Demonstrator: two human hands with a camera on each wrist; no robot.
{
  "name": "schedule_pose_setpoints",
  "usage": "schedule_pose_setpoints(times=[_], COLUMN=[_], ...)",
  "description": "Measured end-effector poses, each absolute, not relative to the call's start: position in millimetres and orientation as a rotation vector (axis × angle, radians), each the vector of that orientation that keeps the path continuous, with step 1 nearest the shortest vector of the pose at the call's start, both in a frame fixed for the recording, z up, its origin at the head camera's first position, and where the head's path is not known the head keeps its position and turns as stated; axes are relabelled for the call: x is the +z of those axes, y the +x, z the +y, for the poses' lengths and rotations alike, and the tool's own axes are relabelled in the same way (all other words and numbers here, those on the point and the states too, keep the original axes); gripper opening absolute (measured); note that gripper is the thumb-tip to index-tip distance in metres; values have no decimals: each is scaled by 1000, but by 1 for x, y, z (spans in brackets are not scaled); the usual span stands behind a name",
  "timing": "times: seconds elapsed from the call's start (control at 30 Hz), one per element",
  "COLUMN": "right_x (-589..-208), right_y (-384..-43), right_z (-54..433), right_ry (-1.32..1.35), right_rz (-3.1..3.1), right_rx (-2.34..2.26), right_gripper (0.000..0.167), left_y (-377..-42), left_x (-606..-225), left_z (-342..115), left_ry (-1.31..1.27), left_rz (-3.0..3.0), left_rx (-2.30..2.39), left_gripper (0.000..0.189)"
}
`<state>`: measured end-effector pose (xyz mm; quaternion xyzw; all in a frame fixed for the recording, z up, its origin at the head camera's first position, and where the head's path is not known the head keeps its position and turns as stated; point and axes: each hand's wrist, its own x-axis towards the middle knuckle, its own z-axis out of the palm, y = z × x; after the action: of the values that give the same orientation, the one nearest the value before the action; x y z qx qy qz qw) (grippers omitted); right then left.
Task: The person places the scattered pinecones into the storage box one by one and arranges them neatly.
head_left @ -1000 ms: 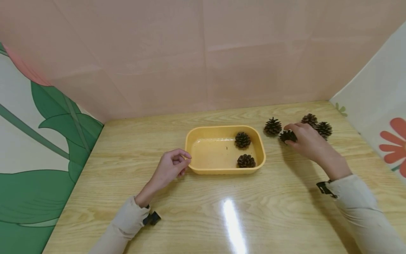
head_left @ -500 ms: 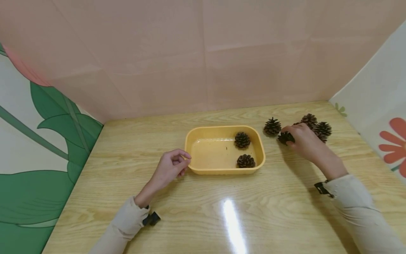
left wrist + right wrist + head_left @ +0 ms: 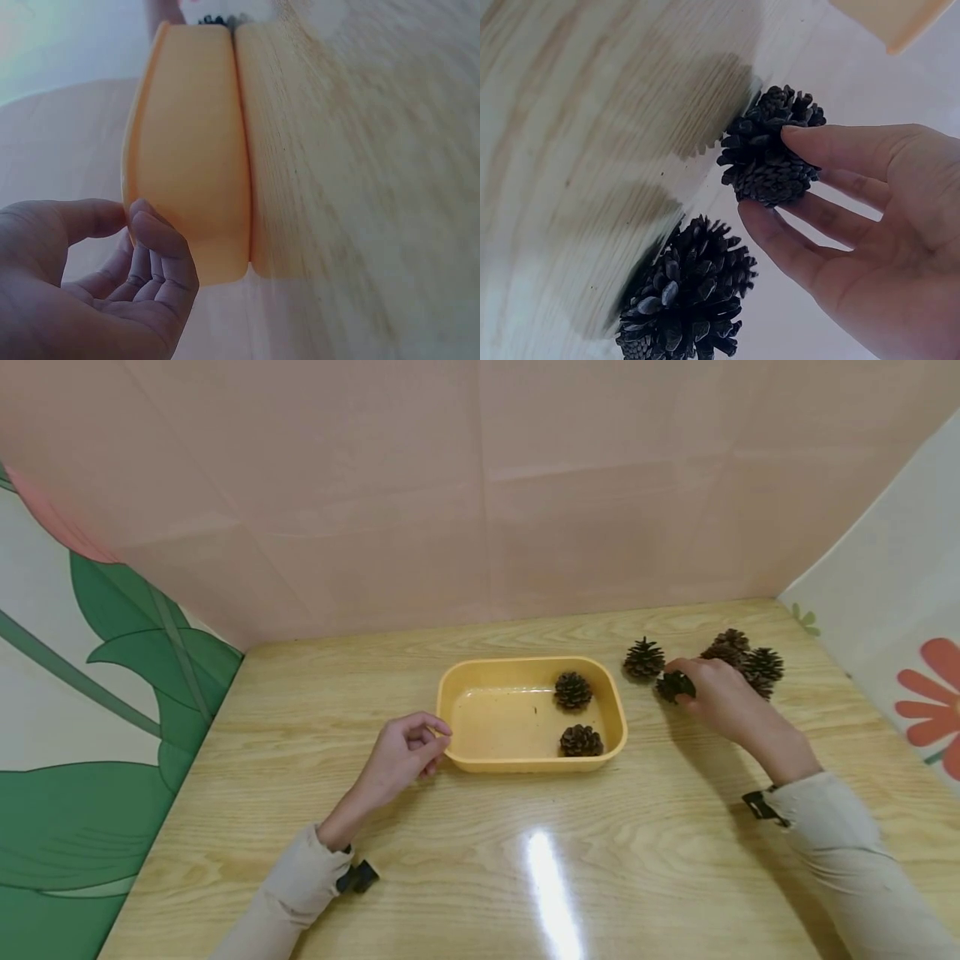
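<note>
In the head view a yellow plastic tub stands mid-table, with one pine cone inside at the right back and a second pine cone at the right front. My left hand is at the tub's left end; the left wrist view shows thumb and forefinger pinching its rim. To the right of the tub, my right hand grips a dark pine cone between thumb and fingers, low at the table. Another pine cone sits just left of that hand.
Several pine cones cluster behind and right of my right hand, partly hidden by it; the right wrist view shows some of them close by. A pink-covered wall closes the back of the wooden table, and printed panels stand at both sides.
My right hand has shifted slightly left and toward me with its fingers on the pine cone, showing more of the cluster behind. The left hand and the tub stay in place.
</note>
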<state>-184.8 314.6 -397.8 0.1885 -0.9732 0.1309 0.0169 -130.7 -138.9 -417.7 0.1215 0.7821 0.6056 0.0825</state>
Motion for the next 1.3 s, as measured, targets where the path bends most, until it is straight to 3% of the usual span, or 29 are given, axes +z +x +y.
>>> schedule_pose_setpoints(times=[1.3], right_x=[-363], right_y=[-165], right_z=[288], right_ry=[606], right_rz=[-2898], right_rx=[453], right_gripper=[46], left_y=[-131], left_x=[-417], left_z=[-139], left_ry=[395], left_rz=[2342], left_rx=[1807], left_gripper=[13])
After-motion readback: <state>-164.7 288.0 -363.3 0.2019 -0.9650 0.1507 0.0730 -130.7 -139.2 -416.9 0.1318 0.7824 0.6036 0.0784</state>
